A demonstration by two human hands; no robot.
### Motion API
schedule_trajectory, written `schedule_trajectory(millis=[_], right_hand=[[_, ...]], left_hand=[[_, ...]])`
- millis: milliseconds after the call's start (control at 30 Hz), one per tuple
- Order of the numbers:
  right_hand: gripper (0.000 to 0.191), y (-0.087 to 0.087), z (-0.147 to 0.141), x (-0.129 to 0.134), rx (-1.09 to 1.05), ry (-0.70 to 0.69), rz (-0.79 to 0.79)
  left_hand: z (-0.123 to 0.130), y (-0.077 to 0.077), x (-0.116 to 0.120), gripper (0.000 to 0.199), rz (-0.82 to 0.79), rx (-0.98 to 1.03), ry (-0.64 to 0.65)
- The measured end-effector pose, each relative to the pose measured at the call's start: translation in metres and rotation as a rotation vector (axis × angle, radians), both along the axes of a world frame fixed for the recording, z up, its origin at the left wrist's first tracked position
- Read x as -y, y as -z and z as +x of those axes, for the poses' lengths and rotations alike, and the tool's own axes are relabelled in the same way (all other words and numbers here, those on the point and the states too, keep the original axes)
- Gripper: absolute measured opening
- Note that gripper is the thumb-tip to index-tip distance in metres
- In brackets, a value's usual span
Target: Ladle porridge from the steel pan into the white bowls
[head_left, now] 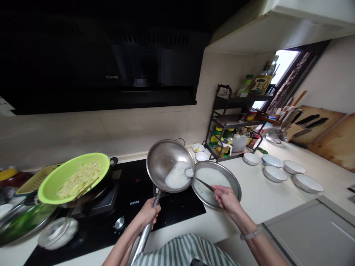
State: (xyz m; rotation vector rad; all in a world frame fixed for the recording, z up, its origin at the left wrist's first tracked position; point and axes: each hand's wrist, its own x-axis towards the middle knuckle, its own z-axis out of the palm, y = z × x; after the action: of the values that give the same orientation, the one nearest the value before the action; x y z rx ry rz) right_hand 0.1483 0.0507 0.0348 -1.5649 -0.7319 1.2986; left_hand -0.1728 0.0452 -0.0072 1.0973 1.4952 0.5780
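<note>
My left hand (149, 212) is wrapped round the long metal handle of a wok (158, 159), which is tilted to the right over the black stove. White, milky liquid (176, 179) has pooled on the wok's right side. In my right hand (224, 197) is a ladle (203, 183) by its handle, its bowl at the wok's right rim, over the edge of the pool. Just below and right of that rim sits a wide metal basin (237, 184), holding more of the same white liquid.
Left, a green colander (44, 190) of bean sprouts with chopsticks sits on a dark pan. A lidded glass jar (58, 232) stands on the stove (134, 221). Several bowls (274, 173) line the right counter, near a spice rack (233, 120). A range hood (105, 88) hangs above.
</note>
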Motion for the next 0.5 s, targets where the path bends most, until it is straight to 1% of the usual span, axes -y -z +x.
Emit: schedule_trajectory(millis=[133,233,300,367,433,500], right_hand=[[0.048,0.0,0.024,0.014,0.035,0.038,0.022],[0.055,0.009,0.047,0.022,0.192,0.04,0.055],[0.053,0.021,0.061,0.028,0.386,0.022,0.134],[0.047,0.037,0.072,0.034,0.643,-0.022,0.21],[0.044,0.053,0.079,0.042,0.901,-0.042,0.269],[0.043,0.066,0.085,0.051,1.109,-0.069,0.345]], left_hand=[[0.001,-0.001,0.0,0.021,-0.002,-0.004,0.002],[0.001,0.0,0.0,0.02,-0.004,-0.001,-0.004],[0.001,0.001,0.0,0.02,0.001,0.001,-0.005],[0.001,0.001,0.0,0.02,0.006,0.003,-0.001],[0.001,0.001,0.0,0.019,0.006,-0.001,0.001],[0.001,0.0,0.0,0.018,0.001,-0.011,0.002]])
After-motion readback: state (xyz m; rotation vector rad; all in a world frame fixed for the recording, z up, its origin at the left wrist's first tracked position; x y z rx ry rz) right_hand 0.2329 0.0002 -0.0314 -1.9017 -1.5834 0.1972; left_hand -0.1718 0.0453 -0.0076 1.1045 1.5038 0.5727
